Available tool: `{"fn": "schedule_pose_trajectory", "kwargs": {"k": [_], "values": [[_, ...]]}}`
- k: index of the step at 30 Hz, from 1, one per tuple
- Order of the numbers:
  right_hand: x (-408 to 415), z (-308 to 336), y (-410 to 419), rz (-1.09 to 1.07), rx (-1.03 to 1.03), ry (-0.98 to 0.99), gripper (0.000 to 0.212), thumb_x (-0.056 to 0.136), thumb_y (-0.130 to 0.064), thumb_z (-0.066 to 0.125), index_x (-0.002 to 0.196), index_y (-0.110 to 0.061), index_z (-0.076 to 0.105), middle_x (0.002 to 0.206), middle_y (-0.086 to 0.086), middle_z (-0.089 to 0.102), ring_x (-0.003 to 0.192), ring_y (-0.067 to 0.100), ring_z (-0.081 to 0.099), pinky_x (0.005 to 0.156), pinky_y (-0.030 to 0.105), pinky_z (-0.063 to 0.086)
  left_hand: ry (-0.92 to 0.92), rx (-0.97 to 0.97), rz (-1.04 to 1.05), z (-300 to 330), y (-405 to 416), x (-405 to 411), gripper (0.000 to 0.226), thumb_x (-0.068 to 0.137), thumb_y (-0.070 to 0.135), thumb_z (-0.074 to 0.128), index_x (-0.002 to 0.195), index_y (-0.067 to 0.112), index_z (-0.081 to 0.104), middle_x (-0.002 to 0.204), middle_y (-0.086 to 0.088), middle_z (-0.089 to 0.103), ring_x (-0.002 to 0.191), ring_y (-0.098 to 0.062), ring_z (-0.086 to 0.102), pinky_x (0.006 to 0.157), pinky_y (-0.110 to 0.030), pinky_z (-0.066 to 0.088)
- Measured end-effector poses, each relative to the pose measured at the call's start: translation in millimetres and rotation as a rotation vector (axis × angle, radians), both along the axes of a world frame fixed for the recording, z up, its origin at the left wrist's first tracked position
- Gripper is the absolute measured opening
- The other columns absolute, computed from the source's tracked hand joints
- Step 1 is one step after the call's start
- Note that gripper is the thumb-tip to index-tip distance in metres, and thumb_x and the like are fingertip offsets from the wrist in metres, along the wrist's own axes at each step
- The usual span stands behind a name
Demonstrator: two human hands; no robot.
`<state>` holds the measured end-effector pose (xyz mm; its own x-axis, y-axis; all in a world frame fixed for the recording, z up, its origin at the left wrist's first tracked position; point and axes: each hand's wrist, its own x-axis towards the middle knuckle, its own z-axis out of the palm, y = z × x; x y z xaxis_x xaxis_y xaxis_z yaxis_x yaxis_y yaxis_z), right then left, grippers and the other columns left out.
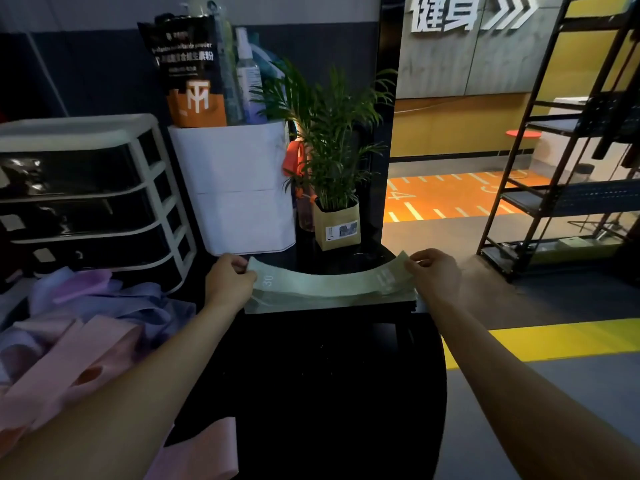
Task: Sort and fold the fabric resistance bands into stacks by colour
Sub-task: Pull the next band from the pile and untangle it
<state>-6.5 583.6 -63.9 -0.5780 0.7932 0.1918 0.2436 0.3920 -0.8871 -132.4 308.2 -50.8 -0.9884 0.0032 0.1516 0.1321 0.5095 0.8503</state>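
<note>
A green band point(329, 280), marked 30 near its left end, is stretched flat between both hands over a stack of green bands point(329, 303) at the far side of the black counter point(311, 375). My left hand point(230, 278) pinches its left end. My right hand point(433, 271) pinches its right end. A loose heap of pink bands point(69, 358) and purple bands point(114, 299) lies on the left. One more pink band point(204, 448) lies near the counter's front edge.
A white drawer unit point(90, 199) with dark drawers stands at the back left. Beside it are a white bin point(239, 188) holding bottles and bags, and a potted plant point(336, 216). A metal rack point(561, 168) stands on the gym floor to the right.
</note>
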Motion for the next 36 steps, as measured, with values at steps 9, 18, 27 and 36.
{"fn": "schedule_pose_trajectory", "kwargs": {"k": [9,18,27,36], "values": [[-4.2,-17.4,2.8,-0.022,0.129,-0.116,0.016,0.084,-0.011,0.060,0.094,-0.004,0.069,0.098,0.014,0.067,0.092,0.029,0.060,0.069,0.028,0.036,-0.025,-0.157,-0.018,-15.8,1.6,-5.4,0.023,0.078,0.006,0.062,0.100,0.009,0.058,0.095,-0.004,0.058,0.083,-0.018,0.051,0.074,-0.024,0.035],[-2.4,-10.8,0.6,-0.002,0.299,-0.174,0.029,0.088,-0.017,0.061,0.115,-0.010,0.060,0.118,0.015,0.052,0.111,0.031,0.045,0.090,0.038,0.039,0.154,-0.376,-0.019,-11.4,-1.3,-1.3,0.038,0.079,0.015,0.066,0.114,0.010,0.053,0.121,-0.015,0.044,0.111,-0.033,0.046,0.092,-0.037,0.040],[-29.4,11.2,-35.9,0.728,0.711,-0.655,0.088,0.073,-0.049,0.073,0.145,-0.027,0.027,0.148,0.001,0.027,0.136,0.027,0.025,0.111,0.043,0.024,0.205,-0.857,-0.713,-2.7,39.9,-0.6,0.090,0.068,0.048,0.077,0.142,0.028,0.030,0.148,0.007,0.030,0.135,-0.018,0.033,0.107,-0.050,0.033],[-48.7,6.5,-23.9,0.793,0.577,-0.741,0.076,0.072,-0.056,0.071,0.138,-0.033,0.040,0.140,0.000,0.043,0.127,0.025,0.044,0.107,0.045,0.035,0.022,-0.908,-0.778,-8.8,31.3,-19.8,0.064,0.077,0.058,0.063,0.133,0.038,0.039,0.130,0.009,0.045,0.120,-0.016,0.044,0.099,-0.045,0.037]]}}
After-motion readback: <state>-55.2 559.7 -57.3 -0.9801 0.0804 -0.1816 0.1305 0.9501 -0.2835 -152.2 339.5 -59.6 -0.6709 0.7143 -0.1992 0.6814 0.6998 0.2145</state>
